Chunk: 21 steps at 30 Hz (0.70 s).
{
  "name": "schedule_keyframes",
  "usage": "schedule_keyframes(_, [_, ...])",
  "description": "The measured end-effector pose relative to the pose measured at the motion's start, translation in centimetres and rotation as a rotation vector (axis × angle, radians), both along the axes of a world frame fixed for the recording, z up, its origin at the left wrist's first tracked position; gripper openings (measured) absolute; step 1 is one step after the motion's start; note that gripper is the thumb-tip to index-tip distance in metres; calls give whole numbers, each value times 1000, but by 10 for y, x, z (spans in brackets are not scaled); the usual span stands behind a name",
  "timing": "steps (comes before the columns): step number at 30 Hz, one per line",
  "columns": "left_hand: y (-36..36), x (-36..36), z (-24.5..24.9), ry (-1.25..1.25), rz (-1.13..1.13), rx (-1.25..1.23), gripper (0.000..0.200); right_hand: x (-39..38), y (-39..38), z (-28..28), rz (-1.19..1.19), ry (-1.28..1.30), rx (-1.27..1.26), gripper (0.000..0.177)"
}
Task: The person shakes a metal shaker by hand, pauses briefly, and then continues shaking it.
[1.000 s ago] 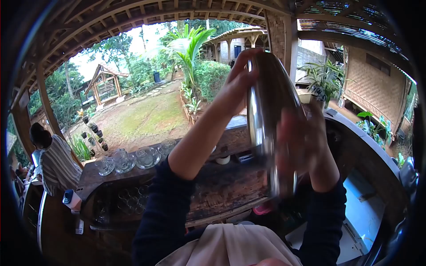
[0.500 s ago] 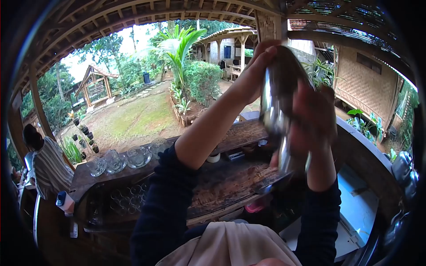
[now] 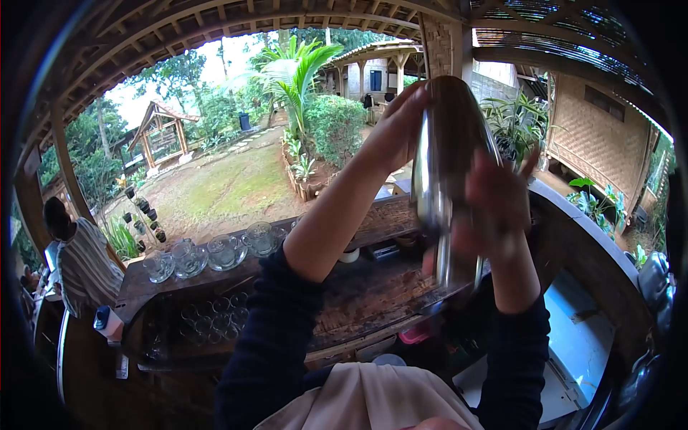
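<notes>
A shiny metal cocktail shaker (image 3: 450,136) is raised before my chest, over the wooden counter, its long body nearly upright and smeared by motion. My left hand (image 3: 403,127) wraps round its upper left side, fingers closed against the metal. Lower down on the right, my right hand (image 3: 498,197) grips the shaker, blurred, with one finger sticking out to the side. The shaker's far side is hidden from me.
Several clear glass cups (image 3: 223,252) stand on the counter ledge (image 3: 140,287) at left, with more glasses (image 3: 211,319) on a lower shelf. A person in a striped top (image 3: 89,261) is at far left. A pale blue lid or panel (image 3: 577,333) lies at lower right.
The shaker and both hands have shifted slightly down and left in view, both still holding it. The surroundings have shifted a little right as my head moved.
</notes>
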<state>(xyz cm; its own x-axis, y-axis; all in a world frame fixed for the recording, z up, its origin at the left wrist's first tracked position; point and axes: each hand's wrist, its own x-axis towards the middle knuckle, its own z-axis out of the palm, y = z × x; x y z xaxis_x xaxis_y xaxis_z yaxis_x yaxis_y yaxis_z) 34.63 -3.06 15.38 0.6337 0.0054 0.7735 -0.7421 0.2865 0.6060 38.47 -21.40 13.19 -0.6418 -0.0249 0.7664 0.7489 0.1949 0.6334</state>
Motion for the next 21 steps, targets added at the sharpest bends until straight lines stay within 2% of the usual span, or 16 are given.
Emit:
schedule_keyframes(1, [8, 14, 2, 149, -49, -96, 41, 11, 16, 3, 34, 79, 8, 39])
schedule_keyframes(3, [26, 40, -11, 2, -141, 34, 40, 29, 48, 13, -6, 353, 13, 45])
schedule_keyframes(4, [31, 49, -7, 339, -337, -270, 40, 28, 52, 14, -5, 356, 7, 45])
schedule_keyframes(5, [35, 53, -15, 345, -335, -279, 40, 27, 55, 14, 113, 585, -134, 47])
schedule_keyframes(6, [34, 51, -21, 110, -349, -123, 42, 26, 57, 13, 234, 813, -275, 50])
schedule_keyframes(7, [34, 52, -26, -131, -359, 41, 52, 18, 48, 12, 91, 564, -178, 46])
schedule_keyframes(8, [34, 52, -32, -402, -251, 147, 38, 6, 32, 8, -48, 312, -78, 43])
schedule_keyframes(9, [31, 10, -22, 299, -488, -171, 37, -13, 12, 0, -223, 122, -26, 43])
schedule_keyframes(11, [-41, -52, -27, 82, -12, -308, 35, -8, 19, -4, -178, 78, -24, 42])
schedule_keyframes(14, [-46, -55, -39, -161, -51, -196, 35, 2, 25, -16, -81, -39, -33, 41])
schedule_keyframes(15, [-32, -45, -38, -160, -45, -201, 35, 4, 27, -21, -49, -78, -39, 40])
schedule_keyframes(16, [-1, -24, -35, 41, -245, -252, 35, 6, 29, -26, -15, -120, -45, 40])
schedule_keyframes(17, [30, -4, -35, 240, -443, -301, 36, 8, 54, -14, 54, -12, 27, 37])
schedule_keyframes(19, [47, 27, -41, -68, -590, -166, 35, 12, 80, -2, 189, 424, -260, 46])
schedule_keyframes(20, [45, 17, -50, -27, -94, -119, 31, 14, 79, -5, 210, 458, -307, 46])
schedule_keyframes(21, [34, 0, -53, -24, -83, -121, 31, 16, 79, -5, 234, 491, -348, 47])
